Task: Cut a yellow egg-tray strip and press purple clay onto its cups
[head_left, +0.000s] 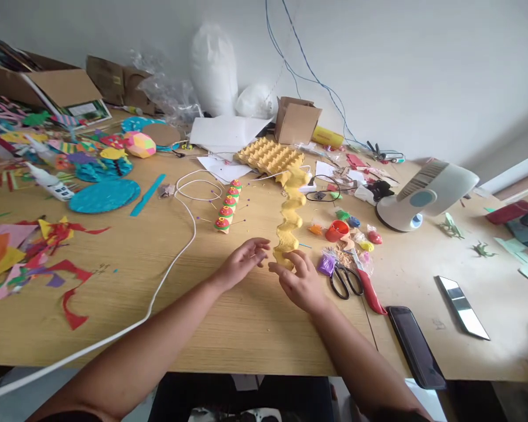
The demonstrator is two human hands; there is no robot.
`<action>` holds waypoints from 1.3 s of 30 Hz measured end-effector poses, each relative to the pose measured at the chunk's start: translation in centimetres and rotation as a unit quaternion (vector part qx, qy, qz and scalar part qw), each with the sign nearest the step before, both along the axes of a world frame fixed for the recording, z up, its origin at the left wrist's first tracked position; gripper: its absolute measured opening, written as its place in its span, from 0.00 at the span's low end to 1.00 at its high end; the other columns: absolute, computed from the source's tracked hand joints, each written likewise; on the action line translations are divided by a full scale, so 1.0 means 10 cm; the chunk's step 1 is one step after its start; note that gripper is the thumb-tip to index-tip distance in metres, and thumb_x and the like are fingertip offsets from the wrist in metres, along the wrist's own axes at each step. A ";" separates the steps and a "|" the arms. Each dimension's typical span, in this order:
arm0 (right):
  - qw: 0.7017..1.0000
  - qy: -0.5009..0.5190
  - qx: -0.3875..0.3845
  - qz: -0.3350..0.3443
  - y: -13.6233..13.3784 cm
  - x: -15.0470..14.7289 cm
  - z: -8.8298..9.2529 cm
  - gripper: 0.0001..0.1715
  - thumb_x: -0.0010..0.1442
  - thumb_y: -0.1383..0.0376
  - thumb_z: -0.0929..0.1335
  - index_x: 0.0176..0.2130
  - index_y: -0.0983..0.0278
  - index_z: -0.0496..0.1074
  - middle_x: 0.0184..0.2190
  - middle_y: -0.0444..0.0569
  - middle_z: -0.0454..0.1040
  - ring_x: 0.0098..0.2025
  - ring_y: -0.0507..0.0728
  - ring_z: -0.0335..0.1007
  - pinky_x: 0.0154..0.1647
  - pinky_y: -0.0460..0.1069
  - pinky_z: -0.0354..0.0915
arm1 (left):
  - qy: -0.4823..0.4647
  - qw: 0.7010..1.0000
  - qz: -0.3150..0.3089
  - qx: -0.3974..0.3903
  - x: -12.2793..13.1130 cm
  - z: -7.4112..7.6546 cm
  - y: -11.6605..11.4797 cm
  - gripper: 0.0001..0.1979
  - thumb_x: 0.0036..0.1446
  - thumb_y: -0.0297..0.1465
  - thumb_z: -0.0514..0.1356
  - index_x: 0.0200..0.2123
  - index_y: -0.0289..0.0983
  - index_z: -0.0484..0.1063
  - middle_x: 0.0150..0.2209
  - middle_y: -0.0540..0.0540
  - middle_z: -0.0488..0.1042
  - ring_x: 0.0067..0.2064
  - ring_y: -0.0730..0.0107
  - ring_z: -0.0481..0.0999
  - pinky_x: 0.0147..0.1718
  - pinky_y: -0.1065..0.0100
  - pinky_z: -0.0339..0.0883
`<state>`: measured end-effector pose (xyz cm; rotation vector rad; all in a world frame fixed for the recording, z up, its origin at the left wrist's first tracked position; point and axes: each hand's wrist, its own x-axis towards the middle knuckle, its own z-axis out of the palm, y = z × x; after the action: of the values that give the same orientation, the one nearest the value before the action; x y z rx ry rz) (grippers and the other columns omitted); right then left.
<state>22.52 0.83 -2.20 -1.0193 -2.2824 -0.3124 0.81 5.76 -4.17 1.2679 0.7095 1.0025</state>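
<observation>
A yellow egg-carton strip (291, 218), wavy along its edges, stretches away from me across the middle of the table. My right hand (305, 284) is at its near end, thumb and fingers apart around the strip and seemingly touching it. Just left of that end, my left hand (243, 262) hovers with loosely curved fingers and nothing in them. Farther left lies a painted strip of cups (227, 206), green and red with yellow tops, with purple-headed pins sticking out at its sides. Behind stands an uncut yellow egg tray (268, 155).
Black-handled scissors (347, 281), a red-handled tool (372, 293), a red cup (337, 231) and bagged clay (327, 264) lie right. Beyond are a phone (416, 346) and a fan (426, 196). A white cable (171, 266) crosses left, near paper scraps (48, 258) and a blue disc (104, 196).
</observation>
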 end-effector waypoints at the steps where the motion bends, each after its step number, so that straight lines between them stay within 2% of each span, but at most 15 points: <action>1: 1.000 -0.021 0.003 0.009 0.00 0.00 -0.01 0.27 0.63 0.74 0.68 0.57 0.51 0.72 0.53 0.54 0.66 0.57 0.63 0.62 0.53 0.58 0.70 | -0.028 1.000 0.002 -0.012 -0.01 0.01 0.00 0.21 0.63 0.42 0.62 0.57 0.41 0.70 0.54 0.40 0.72 0.51 0.62 0.73 0.45 0.65 0.70; 5: 0.995 -0.092 0.005 0.029 -0.04 -0.03 -0.03 0.27 0.64 0.72 0.67 0.59 0.51 0.71 0.56 0.53 0.69 0.58 0.63 0.61 0.51 0.57 0.69 | -0.110 0.992 -0.023 -0.057 -0.03 0.02 0.02 0.20 0.62 0.43 0.63 0.53 0.40 0.72 0.52 0.41 0.75 0.53 0.61 0.74 0.49 0.64 0.69; 9: 0.987 -0.151 -0.012 0.046 -0.07 -0.12 -0.04 0.30 0.64 0.71 0.68 0.62 0.50 0.69 0.59 0.52 0.69 0.55 0.63 0.61 0.49 0.58 0.68 | -0.129 0.988 -0.020 -0.087 -0.01 0.00 0.01 0.18 0.60 0.41 0.66 0.49 0.38 0.74 0.46 0.43 0.78 0.46 0.65 0.77 0.46 0.67 0.69; 11: 0.986 -0.148 -0.020 0.068 -0.09 -0.14 -0.04 0.33 0.64 0.71 0.68 0.63 0.47 0.66 0.59 0.51 0.69 0.55 0.63 0.61 0.52 0.59 0.67 | -0.120 0.986 -0.016 -0.111 -0.01 0.00 0.01 0.17 0.59 0.39 0.66 0.48 0.38 0.74 0.44 0.44 0.78 0.43 0.67 0.77 0.43 0.68 0.69; 13: 0.989 -0.097 -0.032 0.104 -0.11 -0.13 -0.03 0.34 0.64 0.68 0.70 0.65 0.46 0.64 0.59 0.51 0.67 0.57 0.63 0.61 0.55 0.60 0.66 | -0.114 0.985 -0.017 -0.130 -0.02 0.00 0.00 0.16 0.59 0.38 0.66 0.48 0.38 0.75 0.42 0.45 0.79 0.41 0.68 0.77 0.41 0.68 0.69; 15: 0.990 0.011 -0.055 0.127 -0.11 -0.09 -0.03 0.34 0.63 0.62 0.71 0.65 0.49 0.62 0.57 0.54 0.67 0.57 0.64 0.62 0.55 0.61 0.67 | -0.114 0.984 -0.020 -0.137 -0.02 -0.01 0.00 0.15 0.59 0.38 0.66 0.47 0.38 0.75 0.42 0.45 0.78 0.42 0.67 0.77 0.41 0.68 0.69; 17: 0.979 0.147 -0.091 0.105 -0.08 -0.03 -0.04 0.35 0.63 0.58 0.71 0.66 0.54 0.60 0.53 0.56 0.66 0.56 0.64 0.64 0.54 0.61 0.68 | -0.115 0.984 -0.028 -0.135 -0.03 -0.02 0.00 0.15 0.59 0.37 0.67 0.47 0.37 0.76 0.42 0.44 0.78 0.43 0.66 0.77 0.42 0.67 0.70; 19: 0.953 0.261 -0.143 0.058 -0.01 0.02 -0.07 0.34 0.65 0.58 0.69 0.66 0.57 0.58 0.53 0.57 0.67 0.55 0.64 0.66 0.53 0.61 0.69 | -0.109 0.985 -0.044 -0.130 -0.03 -0.05 0.00 0.15 0.58 0.37 0.67 0.47 0.38 0.76 0.43 0.44 0.78 0.43 0.65 0.77 0.43 0.66 0.70; 22: 0.905 0.340 -0.252 0.035 0.09 0.06 -0.13 0.30 0.67 0.56 0.67 0.65 0.58 0.60 0.54 0.57 0.69 0.55 0.61 0.68 0.54 0.58 0.69 | -0.090 0.988 -0.059 -0.112 -0.02 -0.06 0.00 0.15 0.57 0.36 0.68 0.47 0.38 0.77 0.42 0.43 0.78 0.43 0.64 0.76 0.44 0.65 0.70; 27: 0.855 0.356 -0.362 0.104 0.12 0.02 -0.14 0.20 0.67 0.54 0.67 0.54 0.61 0.72 0.49 0.54 0.75 0.52 0.59 0.71 0.53 0.55 0.67 | -0.066 0.991 -0.074 -0.087 -0.02 -0.05 -0.01 0.14 0.57 0.36 0.68 0.45 0.38 0.78 0.43 0.42 0.78 0.46 0.61 0.76 0.46 0.63 0.70; 30: 0.816 0.389 -0.409 0.123 0.09 -0.01 -0.16 0.21 0.66 0.55 0.69 0.54 0.60 0.72 0.51 0.54 0.76 0.51 0.59 0.72 0.55 0.55 0.66 | -0.077 0.989 -0.079 -0.101 -0.03 -0.07 -0.01 0.13 0.57 0.36 0.69 0.44 0.38 0.78 0.42 0.43 0.78 0.44 0.63 0.76 0.46 0.64 0.70; 33: 0.744 0.453 -0.470 0.146 0.09 -0.03 -0.20 0.22 0.63 0.54 0.72 0.54 0.60 0.73 0.49 0.53 0.77 0.50 0.58 0.73 0.55 0.55 0.67 | -0.096 0.984 -0.083 -0.124 -0.04 -0.09 -0.02 0.13 0.58 0.37 0.68 0.45 0.38 0.78 0.42 0.44 0.78 0.43 0.65 0.76 0.44 0.66 0.71; 36: 0.652 0.524 -0.524 0.160 0.10 -0.04 -0.25 0.20 0.58 0.55 0.76 0.48 0.60 0.75 0.41 0.48 0.79 0.44 0.55 0.75 0.51 0.52 0.69 | -0.105 0.981 -0.085 -0.142 -0.03 -0.07 -0.04 0.15 0.59 0.38 0.67 0.48 0.39 0.77 0.45 0.44 0.77 0.45 0.65 0.76 0.45 0.65 0.71; 39: 0.573 0.572 -0.566 0.155 0.11 -0.07 -0.27 0.21 0.53 0.56 0.79 0.44 0.61 0.76 0.36 0.45 0.78 0.37 0.52 0.74 0.44 0.48 0.69 | -0.100 0.980 -0.087 -0.147 -0.02 -0.02 -0.04 0.17 0.60 0.39 0.65 0.50 0.39 0.74 0.46 0.44 0.77 0.46 0.64 0.77 0.47 0.63 0.72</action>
<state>21.85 1.90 -4.93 -0.8053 -1.0928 1.6881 0.64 5.36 -4.41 0.9390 0.5568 0.8322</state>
